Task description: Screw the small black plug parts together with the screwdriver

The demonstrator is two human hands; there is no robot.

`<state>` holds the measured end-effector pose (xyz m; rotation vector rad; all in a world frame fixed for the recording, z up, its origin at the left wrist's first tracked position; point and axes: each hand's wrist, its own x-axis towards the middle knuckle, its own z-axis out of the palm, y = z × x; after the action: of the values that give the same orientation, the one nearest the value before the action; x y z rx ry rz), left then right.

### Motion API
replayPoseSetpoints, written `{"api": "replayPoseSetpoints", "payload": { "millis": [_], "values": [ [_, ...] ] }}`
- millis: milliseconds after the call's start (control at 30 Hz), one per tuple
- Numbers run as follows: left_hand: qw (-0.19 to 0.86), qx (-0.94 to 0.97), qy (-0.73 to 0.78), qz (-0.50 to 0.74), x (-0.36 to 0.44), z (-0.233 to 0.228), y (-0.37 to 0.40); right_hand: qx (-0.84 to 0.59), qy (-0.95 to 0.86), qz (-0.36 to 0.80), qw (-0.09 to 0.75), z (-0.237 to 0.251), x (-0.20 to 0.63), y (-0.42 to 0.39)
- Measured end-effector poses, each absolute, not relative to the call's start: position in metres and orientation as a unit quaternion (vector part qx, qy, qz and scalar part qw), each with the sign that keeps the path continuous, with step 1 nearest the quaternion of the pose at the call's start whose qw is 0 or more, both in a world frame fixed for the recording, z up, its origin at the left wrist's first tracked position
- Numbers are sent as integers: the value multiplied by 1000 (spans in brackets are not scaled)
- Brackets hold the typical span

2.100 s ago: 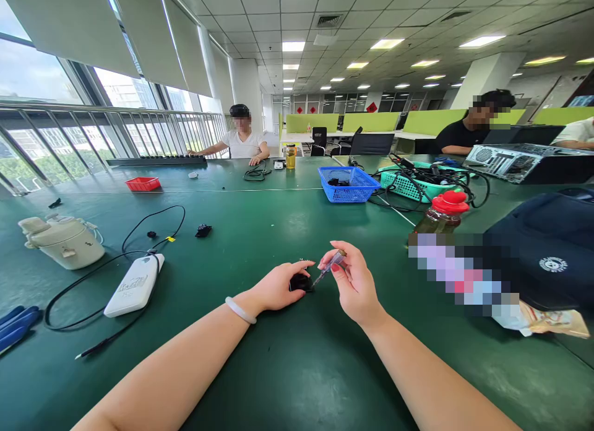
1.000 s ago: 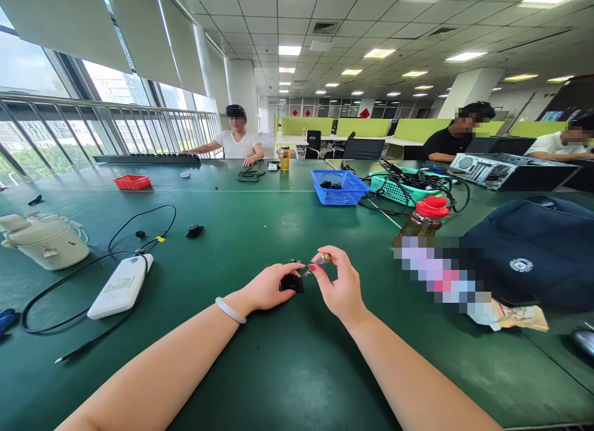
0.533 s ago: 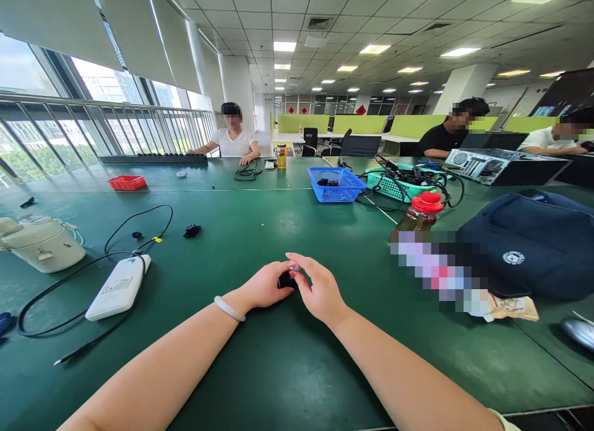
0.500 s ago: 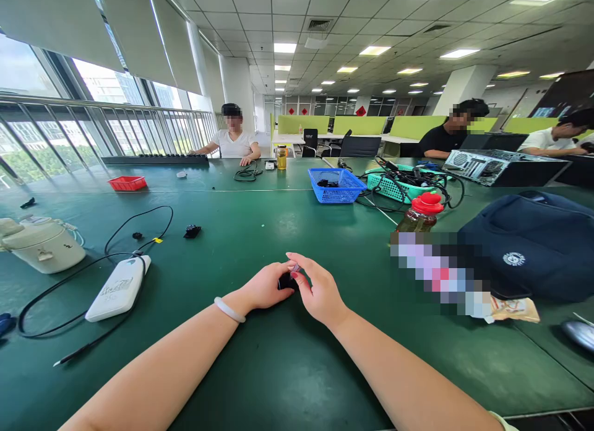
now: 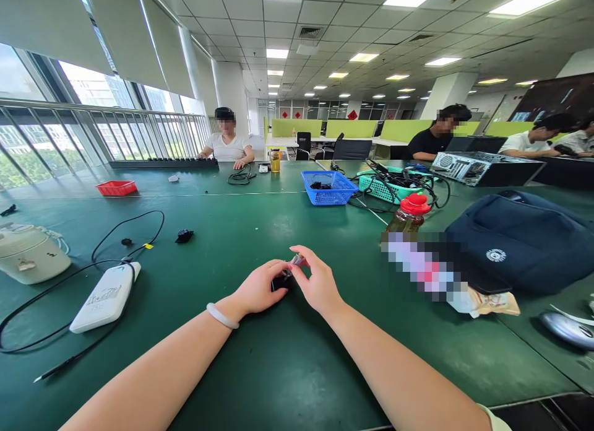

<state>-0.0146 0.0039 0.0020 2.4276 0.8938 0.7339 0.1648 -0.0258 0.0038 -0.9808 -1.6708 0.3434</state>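
My left hand [image 5: 256, 288], with a pale bracelet at the wrist, is closed around a small black object [image 5: 279, 283] just above the green table. Thumb and fingers of my right hand [image 5: 320, 281] pinch a small shiny, partly clear piece [image 5: 297, 259] at the upper end of that object. The fingers cover most of both, so their exact kind cannot be made out. Whether the two pieces are joined does not show either. Left of my hands, a small black item [image 5: 184, 236] lies on the table.
A white power bank-like box [image 5: 106, 296] with a black cable and a cream pot [image 5: 30, 254] stand left. Blue basket [image 5: 330, 188], green basket [image 5: 385, 184], red-lidded bottle [image 5: 413, 214] and dark backpack [image 5: 520, 245] are right. Several people sit around the table.
The view has turned slightly right, so the table's things sit further left. The shiny piece shows more between my right fingertips, and my right fingers have shifted a little.
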Motion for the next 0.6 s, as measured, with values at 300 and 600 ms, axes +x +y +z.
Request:
{"api": "replayPoseSetpoints", "payload": {
  "millis": [300,600],
  "values": [
    [184,883,307,304,-15,3,3,-416,-733,61,535,8,166,-35],
    [96,812,460,346,-16,4,5,-441,-573,51,688,15,188,-30]
  ]
}}
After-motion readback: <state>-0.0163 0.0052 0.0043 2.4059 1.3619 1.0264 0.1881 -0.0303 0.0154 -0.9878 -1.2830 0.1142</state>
